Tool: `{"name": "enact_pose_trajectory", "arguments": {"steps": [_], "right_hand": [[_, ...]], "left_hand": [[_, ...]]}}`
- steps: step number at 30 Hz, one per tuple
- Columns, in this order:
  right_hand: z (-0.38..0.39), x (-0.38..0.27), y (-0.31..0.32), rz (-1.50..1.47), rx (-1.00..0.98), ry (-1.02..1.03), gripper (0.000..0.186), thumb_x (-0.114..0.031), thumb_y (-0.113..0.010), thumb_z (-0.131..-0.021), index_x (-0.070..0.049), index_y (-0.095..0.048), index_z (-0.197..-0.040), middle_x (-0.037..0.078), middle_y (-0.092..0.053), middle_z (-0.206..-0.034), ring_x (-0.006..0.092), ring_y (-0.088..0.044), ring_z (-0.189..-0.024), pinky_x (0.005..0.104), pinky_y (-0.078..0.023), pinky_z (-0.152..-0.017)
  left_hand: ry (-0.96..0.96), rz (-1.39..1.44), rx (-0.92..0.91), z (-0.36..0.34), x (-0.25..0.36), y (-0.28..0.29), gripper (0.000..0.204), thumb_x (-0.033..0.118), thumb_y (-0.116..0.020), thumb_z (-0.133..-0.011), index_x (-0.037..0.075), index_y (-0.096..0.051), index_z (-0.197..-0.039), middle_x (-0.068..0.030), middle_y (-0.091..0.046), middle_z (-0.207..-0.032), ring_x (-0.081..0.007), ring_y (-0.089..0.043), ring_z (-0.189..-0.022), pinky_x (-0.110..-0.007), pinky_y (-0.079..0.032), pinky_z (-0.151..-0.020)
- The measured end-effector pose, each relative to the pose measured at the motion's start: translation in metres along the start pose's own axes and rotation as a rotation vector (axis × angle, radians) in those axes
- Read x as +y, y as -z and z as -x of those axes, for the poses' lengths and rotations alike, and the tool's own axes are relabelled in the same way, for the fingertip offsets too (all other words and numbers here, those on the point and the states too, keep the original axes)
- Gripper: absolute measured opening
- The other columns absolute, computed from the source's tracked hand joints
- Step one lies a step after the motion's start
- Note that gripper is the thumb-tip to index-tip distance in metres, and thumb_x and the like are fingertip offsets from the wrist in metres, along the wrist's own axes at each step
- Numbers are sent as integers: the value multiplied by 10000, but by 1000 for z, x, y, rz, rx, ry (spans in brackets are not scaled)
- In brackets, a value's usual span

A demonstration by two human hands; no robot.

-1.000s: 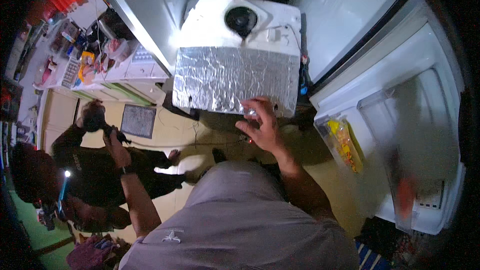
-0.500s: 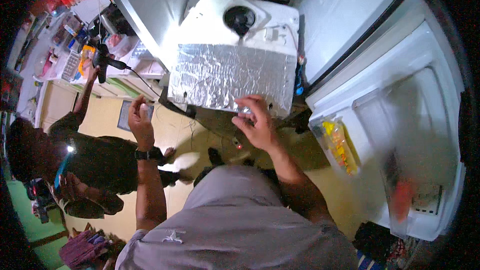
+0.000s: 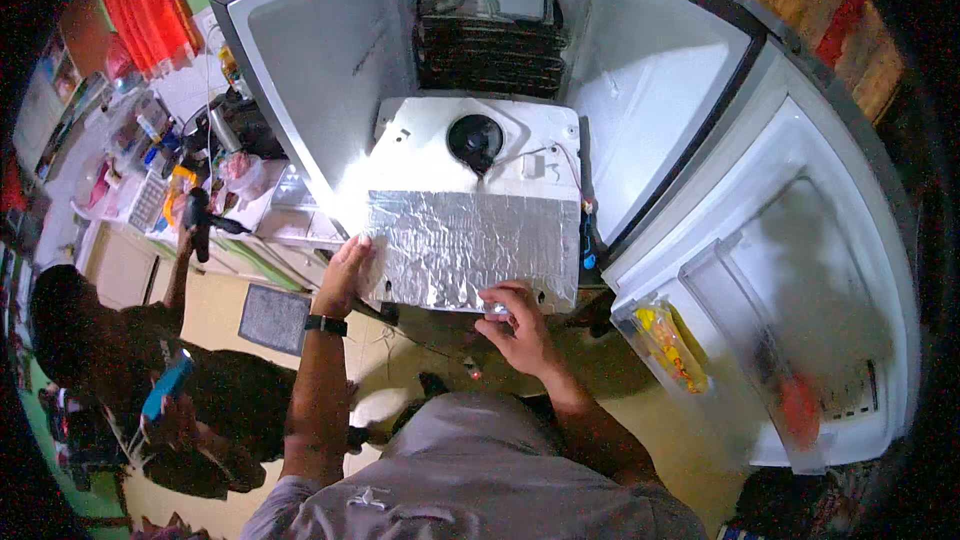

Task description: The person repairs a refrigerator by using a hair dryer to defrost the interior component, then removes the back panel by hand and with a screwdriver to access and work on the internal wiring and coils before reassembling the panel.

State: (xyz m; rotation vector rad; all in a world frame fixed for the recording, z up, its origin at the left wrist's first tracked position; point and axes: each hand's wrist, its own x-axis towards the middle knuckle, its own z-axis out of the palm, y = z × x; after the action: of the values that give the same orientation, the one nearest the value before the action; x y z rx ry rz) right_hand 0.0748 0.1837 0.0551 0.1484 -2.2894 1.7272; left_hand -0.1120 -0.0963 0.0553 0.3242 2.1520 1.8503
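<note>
A white panel point(image 3: 420, 145) with a round black fan point(image 3: 474, 138) lies tilted out of an open fridge compartment point(image 3: 300, 50). Crinkled silver foil point(image 3: 470, 245) covers its lower half. My left hand point(image 3: 345, 275), a dark watch on its wrist, holds the panel's lower left corner at the foil's edge. My right hand point(image 3: 515, 325) grips the foil-covered bottom edge near the middle. Thin wires point(image 3: 572, 165) run along the panel's right side to a small blue part point(image 3: 588, 258).
The fridge door point(image 3: 800, 290) stands open at right, a yellow packet point(image 3: 670, 345) in its shelf. Another person point(image 3: 120, 380) crouches at lower left, raising a black tool point(image 3: 197, 220). A cluttered counter point(image 3: 130, 180) and a grey mat point(image 3: 272, 318) lie left.
My left hand rose from low at my side and took hold of the panel's left corner. My right hand stayed on the bottom edge. The view tilted up into the fridge.
</note>
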Motion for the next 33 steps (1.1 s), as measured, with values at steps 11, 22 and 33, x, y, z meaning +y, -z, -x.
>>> {"name": "enact_pose_trajectory", "arguments": {"steps": [11, 22, 33], "right_hand": [[-1, -9, -19, -25, 138, -147, 403, -8, -721, -860, -57, -588, -1238, 66, -494, -1210, 169, -550, -1109, 306, -503, -893], [5, 0, -28, -32, 187, -170, 430, -17, -719, -871, -33, -562, -1271, 69, -509, -1173, 150, -524, -1067, 300, -473, -877], [-19, -30, 3, 3, 190, 9, 425, -16, -721, -836, -34, -576, -1235, 84, -451, -1168, 182, -503, -1027, 310, -418, -928]], "left_hand": [[24, 257, -121, -15, 14, -2, 589, 363, -749, -856, -20, -522, -1241, -117, -609, -1186, -187, -591, -1056, -351, -483, -919], [-51, 435, 54, 13, 33, -4, 368, 149, -727, -888, 51, -527, -1181, -60, -641, -1112, -156, -594, -1018, -339, -470, -942], [-89, 334, 218, 50, 100, -32, 428, 88, -699, -884, 58, -494, -1259, -12, -575, -1145, -118, -529, -988, -271, -436, -877]]}}
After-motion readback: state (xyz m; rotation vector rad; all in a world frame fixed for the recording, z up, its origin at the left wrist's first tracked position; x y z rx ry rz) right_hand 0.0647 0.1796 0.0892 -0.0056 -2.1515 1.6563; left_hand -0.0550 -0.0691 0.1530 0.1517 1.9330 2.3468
